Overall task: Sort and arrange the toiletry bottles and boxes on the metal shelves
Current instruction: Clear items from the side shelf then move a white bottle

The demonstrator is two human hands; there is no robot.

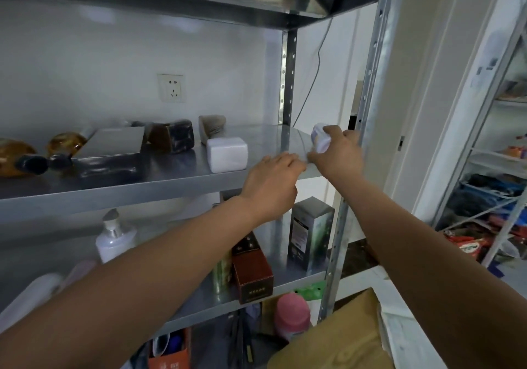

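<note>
My right hand [339, 152] grips a small white bottle [320, 136] at the right end of the upper metal shelf [159, 180], near the front post. Beside it, my left hand [273, 182] rests on that shelf's front edge, fingers curled, holding nothing that I can see. On the same shelf lie a white box [226, 154], a grey flat box [112, 147], a dark brown box [174, 137] and two amber bottles [17, 155] on their sides. The shelf below holds a white pump bottle [114, 240], a red-brown box [251, 271] and a dark grey-green box [309, 231].
A steel upright post [356, 146] stands right beside my right hand. A wall socket [171, 88] sits behind the shelf. A pink bottle [292, 316] and an orange box [171, 357] are lower down. A cardboard box [342, 337] sits at bottom right, another cluttered rack [490, 186] to the far right.
</note>
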